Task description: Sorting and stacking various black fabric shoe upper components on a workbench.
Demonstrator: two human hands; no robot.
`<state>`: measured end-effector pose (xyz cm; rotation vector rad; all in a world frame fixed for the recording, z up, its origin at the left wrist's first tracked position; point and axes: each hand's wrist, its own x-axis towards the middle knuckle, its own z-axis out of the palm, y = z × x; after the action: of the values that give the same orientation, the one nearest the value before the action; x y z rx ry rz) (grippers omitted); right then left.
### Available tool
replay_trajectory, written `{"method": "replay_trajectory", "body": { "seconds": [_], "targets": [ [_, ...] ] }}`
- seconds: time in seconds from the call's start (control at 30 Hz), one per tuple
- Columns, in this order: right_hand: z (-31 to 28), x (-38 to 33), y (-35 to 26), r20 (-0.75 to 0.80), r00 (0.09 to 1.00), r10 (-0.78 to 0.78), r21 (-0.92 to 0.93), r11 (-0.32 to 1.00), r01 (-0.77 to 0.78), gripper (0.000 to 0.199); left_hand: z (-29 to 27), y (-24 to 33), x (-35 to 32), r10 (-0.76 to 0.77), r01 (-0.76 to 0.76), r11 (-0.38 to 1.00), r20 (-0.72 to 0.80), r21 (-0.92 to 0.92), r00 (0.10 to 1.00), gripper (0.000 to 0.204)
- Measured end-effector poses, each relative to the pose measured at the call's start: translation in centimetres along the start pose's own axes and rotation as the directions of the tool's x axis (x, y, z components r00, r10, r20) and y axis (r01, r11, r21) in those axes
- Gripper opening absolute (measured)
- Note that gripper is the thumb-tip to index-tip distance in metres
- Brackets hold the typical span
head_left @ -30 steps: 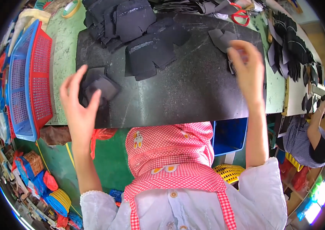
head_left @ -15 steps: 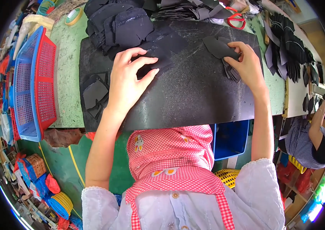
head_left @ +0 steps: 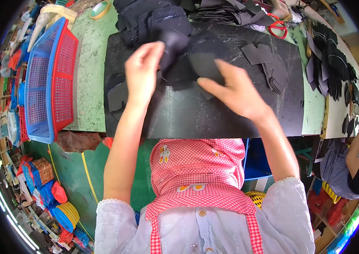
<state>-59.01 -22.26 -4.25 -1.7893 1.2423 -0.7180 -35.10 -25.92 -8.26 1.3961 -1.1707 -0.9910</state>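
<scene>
My left hand [head_left: 144, 70] is closed in a pinch on a black cut piece [head_left: 174, 48], whose edge is raised and blurred. Facing it, my right hand [head_left: 238, 89] has its thumb and fingers on a dark grey cut piece [head_left: 206, 67], smeared by motion. Both pieces are over the black work mat [head_left: 179, 120], close together. Beyond my left hand rises a heap of black pieces [head_left: 169, 21]. A fanned stack of dark grey pieces [head_left: 272, 70] rests on the mat's right side, and a few more pieces [head_left: 117, 96] lie by my left wrist.
Nested blue and red plastic baskets [head_left: 63, 80] stand on the green table [head_left: 88, 84] at left. A tape roll [head_left: 99, 9] and red-handled scissors [head_left: 277, 27] are at the back. Bundled dark pieces [head_left: 327, 55] lie at right. Another person [head_left: 344, 165] is at far right.
My right hand has left the right-hand stack and come to the middle with a dark grey piece. My left hand has lifted the edge of a black piece. The view has shifted slightly.
</scene>
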Motion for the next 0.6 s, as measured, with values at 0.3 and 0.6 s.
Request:
{"method": "replay_trajectory", "body": {
  "seconds": [0.3,0.6],
  "targets": [
    [0.3,-0.1,-0.1,-0.07,0.997,0.027,-0.039,0.999,-0.03,0.02,-1.8,2.0,-10.8,0.365,-0.676,0.644,0.633,0.358,0.683,0.061],
    [-0.4,-3.0,-3.3,-0.006,0.979,0.204,0.147,0.968,-0.201,0.025,-2.4,4.2,-9.1,-0.104,0.145,0.989,0.528,-0.036,0.843,0.023]
  ]
}}
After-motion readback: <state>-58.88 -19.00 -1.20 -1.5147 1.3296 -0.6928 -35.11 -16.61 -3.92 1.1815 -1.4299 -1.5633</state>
